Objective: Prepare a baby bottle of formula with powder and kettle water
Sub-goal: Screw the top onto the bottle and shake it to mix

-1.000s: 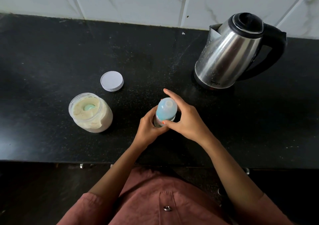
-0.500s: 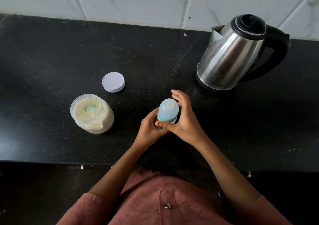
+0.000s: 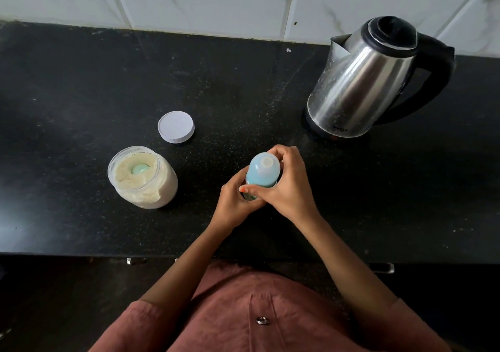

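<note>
A baby bottle with a pale blue cap stands upright on the black counter, near its front middle. My left hand grips the bottle's lower body, which is mostly hidden. My right hand wraps around the cap from the right, thumb across the front. To the left stands an open clear jar of cream formula powder with a green scoop half buried in it. The jar's white lid lies flat behind it. A steel kettle with a black handle stands at the back right.
A white tiled wall runs along the back of the counter. The counter's front edge is just below my forearms, with metal drawer handles under it. Bare counter lies left of the jar and right of the bottle.
My right hand's fingers, spread over the cap a second ago, have curled tighter around it. The left hand keeps its hold on the bottle, which stays in place.
</note>
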